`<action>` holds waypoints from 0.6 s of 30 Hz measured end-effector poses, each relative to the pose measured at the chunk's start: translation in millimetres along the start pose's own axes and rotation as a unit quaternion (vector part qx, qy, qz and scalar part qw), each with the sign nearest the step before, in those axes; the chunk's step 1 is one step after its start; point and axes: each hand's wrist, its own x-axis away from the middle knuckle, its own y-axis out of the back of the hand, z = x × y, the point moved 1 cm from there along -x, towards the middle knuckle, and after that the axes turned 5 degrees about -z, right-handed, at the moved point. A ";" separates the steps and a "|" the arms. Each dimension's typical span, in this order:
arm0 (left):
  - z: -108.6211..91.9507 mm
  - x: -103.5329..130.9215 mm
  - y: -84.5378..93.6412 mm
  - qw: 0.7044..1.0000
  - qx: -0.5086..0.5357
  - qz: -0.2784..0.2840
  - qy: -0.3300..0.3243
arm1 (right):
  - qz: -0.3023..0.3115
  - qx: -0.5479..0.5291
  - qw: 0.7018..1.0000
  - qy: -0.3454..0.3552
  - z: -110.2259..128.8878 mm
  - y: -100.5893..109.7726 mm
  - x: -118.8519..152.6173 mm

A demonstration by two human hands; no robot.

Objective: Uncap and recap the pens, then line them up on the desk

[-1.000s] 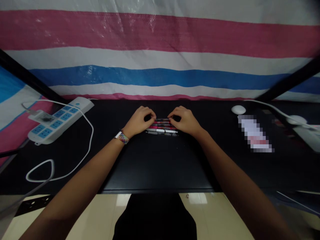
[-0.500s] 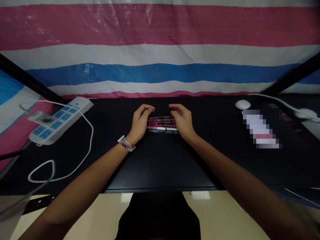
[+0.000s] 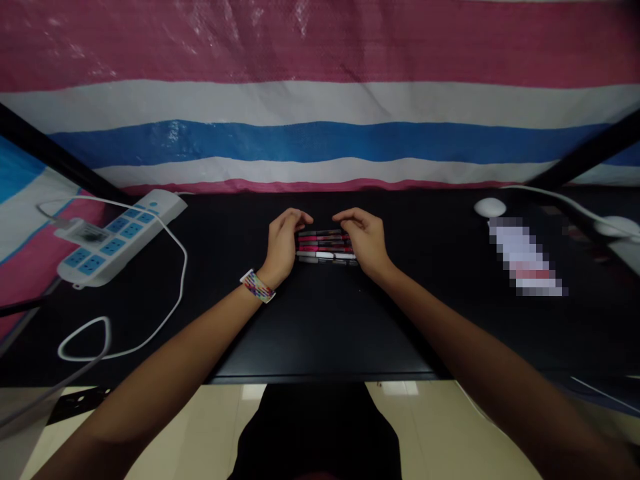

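Below and nearest, dark clothing [image 3: 320, 430] shows over a pale tiled floor [image 3: 195, 433]. Beyond it, the near edge of the black surface [image 3: 320, 340] runs well short of both grips. A multicoloured woven wristband [image 3: 258, 286] circles the left wrist, just behind the left grip.

Between the two grips lies a row of pens [image 3: 327, 248], flat and side by side, lengthwise from one hand to the other. Closest is a clear-and-grey pen [image 3: 325, 262], next a white pen [image 3: 326, 255], then red pens [image 3: 327, 241], and a dark pen [image 3: 320, 233] at the far side. The left grip [image 3: 281, 245] is loosely curved, pinching nothing, its inner side just beside the pens' left ends. The right grip [image 3: 369, 245] is likewise cupped and loose at their right ends, partly hiding them; whether it presses on them cannot be told.

Well left of the left grip, a white cable [image 3: 185, 267] loops near a white power strip [image 3: 123, 237] with blue sockets and a white charger [image 3: 83, 231] plugged in. Well right of the right grip are a blurred pale item [image 3: 523, 250] and a rounded white object [image 3: 490, 207]. Behind both grips hangs a striped plastic sheet [image 3: 320, 143].
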 end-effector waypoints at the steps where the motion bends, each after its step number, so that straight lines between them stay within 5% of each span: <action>1: -0.2 0.1 -0.3 1.000 0.005 -0.002 0.001 | 0.006 0.004 1.000 0.004 1.3 -0.2 0.4; 18: -9.9 1.0 -2.0 0.999 0.021 0.000 0.036 | 0.027 0.015 0.999 0.033 5.1 -0.3 0.0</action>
